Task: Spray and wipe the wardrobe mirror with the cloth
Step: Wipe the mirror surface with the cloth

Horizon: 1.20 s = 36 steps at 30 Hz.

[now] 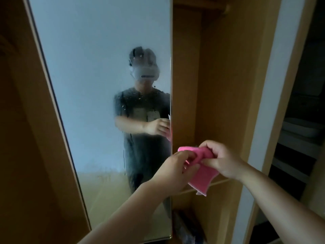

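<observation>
The tall wardrobe mirror [88, 85] fills the left and middle of the head view, its glass misted and streaked with droplets. It reflects a person in a dark shirt. A pink cloth [202, 175] hangs bunched just right of the mirror's right edge, in front of the open wardrobe. My left hand [174, 168] pinches the cloth's left part. My right hand [221, 159] grips its upper right part. Both hands are apart from the glass. No spray bottle shows.
The open wardrobe compartment [211, 103] with wooden walls and a shelf [218, 182] lies right of the mirror. A dark object [186, 228] lies on its floor. A white door frame [274, 85] and dim shelving with a pale basin [299, 129] stand at far right.
</observation>
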{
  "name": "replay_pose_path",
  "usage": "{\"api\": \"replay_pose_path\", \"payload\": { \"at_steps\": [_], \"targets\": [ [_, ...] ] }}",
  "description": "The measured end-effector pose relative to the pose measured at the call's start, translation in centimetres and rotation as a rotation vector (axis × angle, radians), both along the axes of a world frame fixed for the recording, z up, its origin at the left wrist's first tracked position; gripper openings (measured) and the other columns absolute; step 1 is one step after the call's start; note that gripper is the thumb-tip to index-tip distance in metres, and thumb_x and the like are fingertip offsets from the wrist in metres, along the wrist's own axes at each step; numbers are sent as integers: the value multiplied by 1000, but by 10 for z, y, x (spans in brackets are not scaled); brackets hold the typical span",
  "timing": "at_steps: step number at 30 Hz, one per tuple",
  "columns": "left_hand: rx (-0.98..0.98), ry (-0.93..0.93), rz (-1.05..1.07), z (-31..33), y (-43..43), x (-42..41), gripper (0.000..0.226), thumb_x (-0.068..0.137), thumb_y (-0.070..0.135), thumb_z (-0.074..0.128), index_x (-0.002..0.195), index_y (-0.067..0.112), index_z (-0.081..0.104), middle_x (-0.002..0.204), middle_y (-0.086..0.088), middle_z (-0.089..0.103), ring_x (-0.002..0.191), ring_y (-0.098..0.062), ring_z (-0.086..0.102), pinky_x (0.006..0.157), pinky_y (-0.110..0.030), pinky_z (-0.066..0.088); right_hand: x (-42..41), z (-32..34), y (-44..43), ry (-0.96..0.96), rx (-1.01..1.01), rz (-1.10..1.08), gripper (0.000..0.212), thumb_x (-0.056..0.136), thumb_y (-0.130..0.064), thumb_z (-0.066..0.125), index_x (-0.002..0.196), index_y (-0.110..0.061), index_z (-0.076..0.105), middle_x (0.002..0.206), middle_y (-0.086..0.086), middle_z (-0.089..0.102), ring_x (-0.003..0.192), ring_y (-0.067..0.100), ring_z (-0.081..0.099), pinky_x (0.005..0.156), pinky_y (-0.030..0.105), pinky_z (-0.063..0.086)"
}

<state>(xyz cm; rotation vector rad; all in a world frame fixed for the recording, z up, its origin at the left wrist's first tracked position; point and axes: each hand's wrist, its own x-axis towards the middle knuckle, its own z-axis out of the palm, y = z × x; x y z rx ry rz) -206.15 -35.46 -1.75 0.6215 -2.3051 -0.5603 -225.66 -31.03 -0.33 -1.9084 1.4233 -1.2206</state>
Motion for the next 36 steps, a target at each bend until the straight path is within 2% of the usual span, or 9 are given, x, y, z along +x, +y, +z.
{"api": "replay_pose_path", "payload": {
  "at_steps": [2,7,12,16,20,24,28,31,36],
  "targets": [
    [-83,26,54,8,-1,28,18,94,30,59,111,24,61,98,21,55,89,1,58,79,-19,54,22,8,6,37,13,21,15,85,-19,65,90,-34,65,88,-6,68,81,10,66,67,27,55],
    [-158,37,215,35,-11,77,46,87,45,66,126,25,54,123,12,51,110,-5,47,97,-25,44,67,33,9,172,23,47,14,90,-28,62,96,-40,64,95,-14,67,90,5,65,71,26,58],
    [-76,29,53,53,-11,99,24,89,31,66,109,18,66,99,8,69,89,-3,62,80,-23,54,98,67,4,273,-20,109,13,91,-28,60,97,-38,66,95,-13,67,90,5,65,72,24,57],
    [-65,116,101,67,-13,107,12,91,23,64,96,13,67,84,3,70,73,-9,63,64,-20,52,104,90,-2,329,-53,143,12,91,-30,61,98,-39,67,97,-13,68,93,5,65,77,28,57],
    [-227,103,247,92,-19,113,14,90,10,58,89,22,67,73,21,58,65,10,52,62,-4,38,96,106,-8,407,-146,53,24,90,-30,63,103,-48,55,101,-16,65,93,1,64,80,32,58],
    [-229,95,275,117,-26,119,8,91,16,62,90,23,66,75,20,60,66,8,51,62,-8,38,86,125,-14,419,-316,-100,22,89,-32,65,85,-37,45,86,-6,59,75,12,62,62,38,57],
    [-227,115,317,142,-27,120,8,90,20,66,83,21,63,72,15,58,64,7,48,59,-10,38,87,144,-21,515,-562,-167,31,86,-4,64,69,-22,44,82,-8,51,74,11,52,66,40,50],
    [-293,108,335,159,-24,121,23,88,13,67,81,32,59,74,19,54,68,11,48,61,-4,35,89,153,-24,579,-670,-196,20,89,-4,63,75,-16,55,93,-11,54,78,7,56,63,28,53],
    [-330,129,365,184,-34,131,17,88,8,65,94,23,65,83,16,61,74,1,53,64,-6,38,95,175,-33,673,-849,-282,13,88,1,64,90,-11,68,97,-1,63,75,14,62,55,26,56]
  ]
}}
